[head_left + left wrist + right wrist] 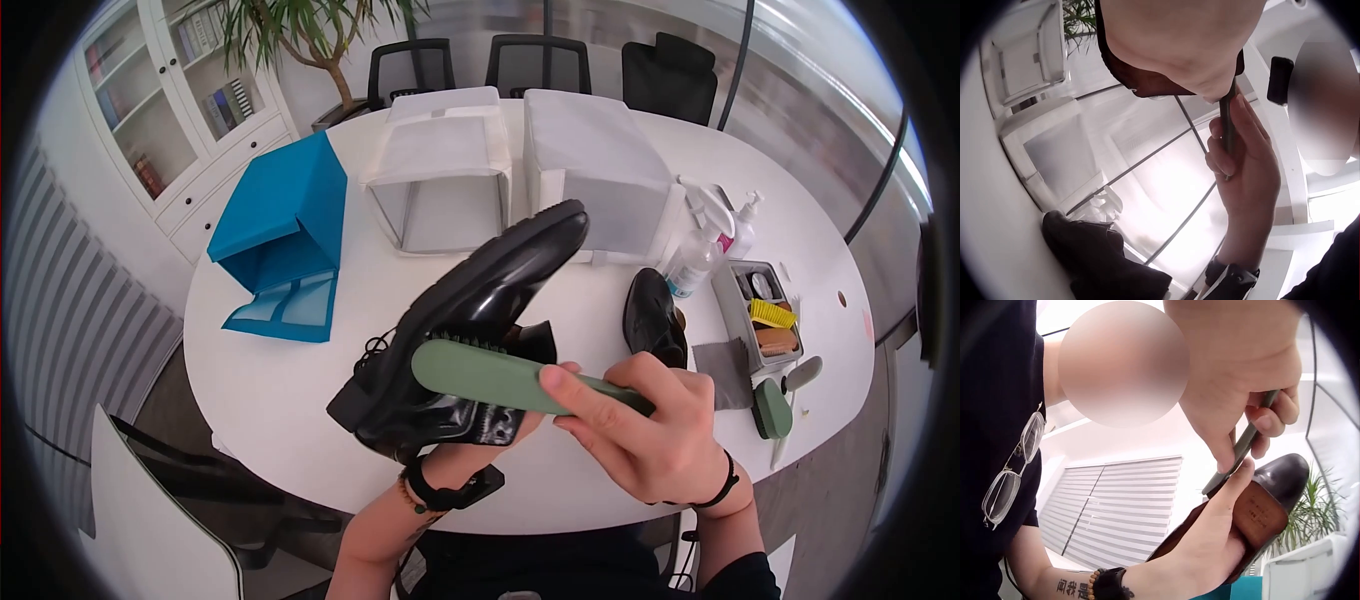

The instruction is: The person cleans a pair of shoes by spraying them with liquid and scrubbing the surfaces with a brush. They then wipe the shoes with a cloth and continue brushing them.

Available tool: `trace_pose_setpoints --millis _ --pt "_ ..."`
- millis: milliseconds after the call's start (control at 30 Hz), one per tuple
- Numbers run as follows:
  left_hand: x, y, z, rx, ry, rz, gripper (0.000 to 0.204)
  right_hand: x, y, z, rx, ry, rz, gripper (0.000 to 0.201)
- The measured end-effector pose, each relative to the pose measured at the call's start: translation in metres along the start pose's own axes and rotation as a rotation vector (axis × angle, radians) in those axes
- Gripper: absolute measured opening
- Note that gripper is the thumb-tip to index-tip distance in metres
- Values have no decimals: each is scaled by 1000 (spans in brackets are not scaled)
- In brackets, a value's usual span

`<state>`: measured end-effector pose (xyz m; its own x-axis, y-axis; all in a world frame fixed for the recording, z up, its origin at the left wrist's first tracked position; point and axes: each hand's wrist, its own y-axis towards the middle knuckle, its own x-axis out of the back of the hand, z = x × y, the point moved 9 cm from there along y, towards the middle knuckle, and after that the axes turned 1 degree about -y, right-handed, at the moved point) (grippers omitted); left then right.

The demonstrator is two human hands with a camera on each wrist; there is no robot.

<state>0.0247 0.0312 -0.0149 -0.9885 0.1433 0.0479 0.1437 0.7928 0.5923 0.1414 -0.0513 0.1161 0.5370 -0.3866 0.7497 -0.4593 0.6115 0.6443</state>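
A black leather shoe (500, 285) is held up over the table, toe toward the upper right and heel at the lower left. My left hand (1210, 547) reaches into its brown-lined opening and grips it; in the head view the shoe hides most of that hand. My right hand (650, 430) holds a green-handled brush (490, 375) by its narrow end, thumb and fingers on the handle. Dark bristles show along the brush's far edge, against the shoe's side. A second black shoe (653, 315) stands on the table to the right.
A grey tray (735, 310) holds a yellow brush (772, 314) and other items. Near it lie a grey cloth (725, 372) and a green brush (771, 408). A spray bottle (690, 262) stands behind. A blue box (285, 205) and two white boxes (440, 135) line the back.
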Motion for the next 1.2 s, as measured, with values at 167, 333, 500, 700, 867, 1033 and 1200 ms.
trace_pose_setpoints --millis 167,333,500,700,867,1033,1200 --pt "18 -1 5 304 53 -50 28 -7 -1 12 92 -19 110 54" --pt "10 -12 -16 116 -20 69 30 32 9 -37 -118 -43 -152 54" --pt "18 -14 -23 -87 74 59 41 32 8 -46 -243 -27 -146 49" --pt "2 18 -2 574 -1203 -172 68 15 11 -48 -182 -100 -84 47" --pt "-6 21 3 687 -1200 -134 55 17 9 -54 -210 -128 -122 48" --pt "-2 18 1 662 -1070 -117 53 5 9 -43 -136 -103 -10 50" --pt "1 17 -3 719 -1079 -175 55 31 7 -56 -232 -199 -204 48"
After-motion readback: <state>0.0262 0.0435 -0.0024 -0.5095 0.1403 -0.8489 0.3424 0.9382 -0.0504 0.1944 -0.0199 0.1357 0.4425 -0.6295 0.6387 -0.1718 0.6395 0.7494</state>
